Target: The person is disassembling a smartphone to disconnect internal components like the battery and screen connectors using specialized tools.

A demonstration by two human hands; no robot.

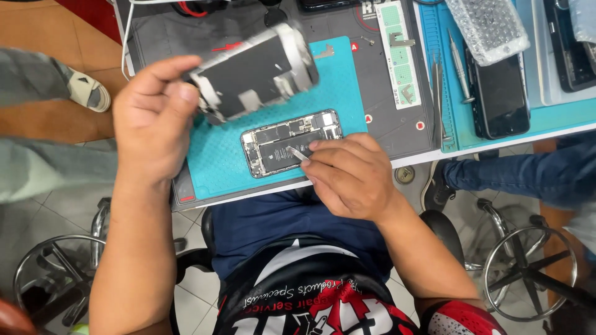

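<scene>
A: What has the left hand [152, 118] got?

B: It is pinched shut on the screen [254, 71], which is lifted off and tilted above the far-left part of the teal mat [217, 155]. Thumb and fingers grip its left edge. The back faces up: a dark plate with silvery metal shielding.

A: And the right hand [351, 174]?

B: Closed on tweezers [298, 153], their tips down inside the open phone [292, 142]. That phone lies flat on the mat, near the table's near edge, just left of the right hand.

A: How would that screen handle?

B: Light, thin and stiff, I'd judge, but fragile; glass cracks if flexed. Holding it by the edges, as now, looks right. The metal back seems smooth, so likely slippery.

A: The phone body?

B: A rigid rounded rectangle, its inside packed with a dark battery and small boards. Delicate parts, I'd guess; best gripped by the frame. The mat looks soft and finely textured.

A: Anything else about?

B: A black phone [501, 96] lies far right on a blue mat [434, 37], with slim metal tools [460, 68] beside it and bubble wrap [487, 28] beyond.
</scene>
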